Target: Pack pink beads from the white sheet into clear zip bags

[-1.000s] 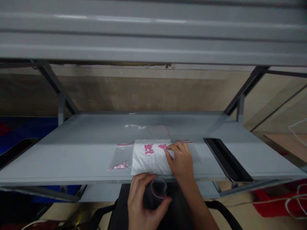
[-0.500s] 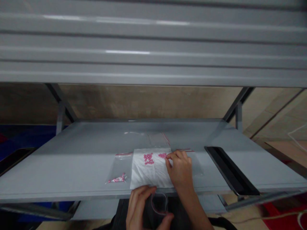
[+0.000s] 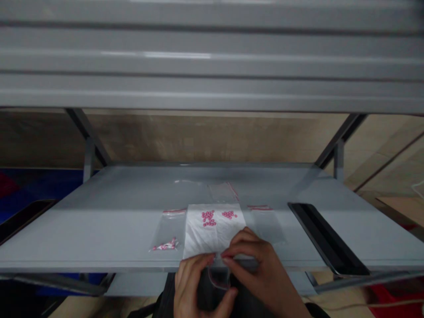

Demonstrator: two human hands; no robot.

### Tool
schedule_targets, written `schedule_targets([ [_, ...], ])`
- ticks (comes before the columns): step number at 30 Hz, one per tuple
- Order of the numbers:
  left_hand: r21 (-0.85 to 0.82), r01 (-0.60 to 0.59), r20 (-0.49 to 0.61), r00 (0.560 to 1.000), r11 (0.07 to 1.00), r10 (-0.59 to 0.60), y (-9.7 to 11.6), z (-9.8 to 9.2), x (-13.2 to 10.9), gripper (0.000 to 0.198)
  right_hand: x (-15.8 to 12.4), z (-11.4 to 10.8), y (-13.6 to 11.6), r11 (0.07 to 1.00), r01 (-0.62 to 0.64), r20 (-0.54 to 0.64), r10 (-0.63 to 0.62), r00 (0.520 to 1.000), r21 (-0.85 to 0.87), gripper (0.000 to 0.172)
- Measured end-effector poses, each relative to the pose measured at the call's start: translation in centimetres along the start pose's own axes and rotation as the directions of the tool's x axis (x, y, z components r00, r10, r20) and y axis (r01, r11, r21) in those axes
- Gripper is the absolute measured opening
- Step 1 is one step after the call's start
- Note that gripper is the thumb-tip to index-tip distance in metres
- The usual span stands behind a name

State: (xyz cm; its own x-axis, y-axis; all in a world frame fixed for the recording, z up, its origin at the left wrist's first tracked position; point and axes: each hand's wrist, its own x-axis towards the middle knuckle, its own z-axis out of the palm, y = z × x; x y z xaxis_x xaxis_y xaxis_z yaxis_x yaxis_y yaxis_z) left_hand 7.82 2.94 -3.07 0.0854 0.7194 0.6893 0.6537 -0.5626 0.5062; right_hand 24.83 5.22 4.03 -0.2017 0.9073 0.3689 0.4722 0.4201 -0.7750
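Note:
My left hand (image 3: 194,282) holds a small clear zip bag (image 3: 218,278) with a red seal just below the shelf's front edge. My right hand (image 3: 255,265) pinches the top of that bag from the other side. Behind them lies a white sheet (image 3: 212,238) carrying two clusters of pink beads (image 3: 208,218). A clear zip bag (image 3: 168,229) lies left of the sheet, with a few pink beads (image 3: 165,245) inside. Another clear bag (image 3: 267,225) lies to its right, and a third (image 3: 221,192) lies behind it.
All of this is on a grey metal shelf (image 3: 99,234), below a grey upper shelf (image 3: 212,66). A black flat tray (image 3: 326,238) lies at the shelf's right. Another black edge (image 3: 23,218) shows at the far left. A red crate (image 3: 394,300) sits low at right.
My right hand has left the white sheet near the beads and moved down to the bag in my left hand. My view has tilted slightly, so the shelf sits a little differently in the picture.

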Motion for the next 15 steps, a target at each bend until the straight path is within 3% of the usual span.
schedule_targets([
  [3, 0.008, -0.057, 0.010, 0.998, 0.998, 0.057, -0.4, -0.1, 0.0, 0.048, 1.4, 0.3, 2.8, 0.959, -0.081, -0.205, 0.025, 0.979, -0.272, 0.013],
  [6, 0.025, -0.078, 0.001, 0.997, 0.997, 0.078, -0.8, -0.1, 0.2, 0.050, 2.5, 0.6, 4.9, 0.805, -0.222, -0.354, 0.016, 0.935, -0.550, 0.009],
  [10, 0.021, -0.091, -0.007, 0.996, 0.996, 0.092, -0.7, 0.0, 0.3, 0.050, 3.3, 1.0, 5.7, 0.694, -0.257, -0.352, 0.007, 0.936, -0.672, 0.009],
  [13, 0.002, -0.078, -0.015, 0.997, 0.997, 0.078, -0.4, 0.2, 0.1, 0.048, 3.6, 1.2, 5.6, 0.683, -0.261, -0.355, 0.003, 0.935, -0.682, 0.012],
  [15, -0.011, -0.040, -0.032, 0.999, 0.999, 0.040, -0.2, 0.3, 0.0, 0.045, 3.5, 1.0, 5.3, 0.722, -0.257, -0.367, 0.005, 0.930, -0.642, 0.011],
])
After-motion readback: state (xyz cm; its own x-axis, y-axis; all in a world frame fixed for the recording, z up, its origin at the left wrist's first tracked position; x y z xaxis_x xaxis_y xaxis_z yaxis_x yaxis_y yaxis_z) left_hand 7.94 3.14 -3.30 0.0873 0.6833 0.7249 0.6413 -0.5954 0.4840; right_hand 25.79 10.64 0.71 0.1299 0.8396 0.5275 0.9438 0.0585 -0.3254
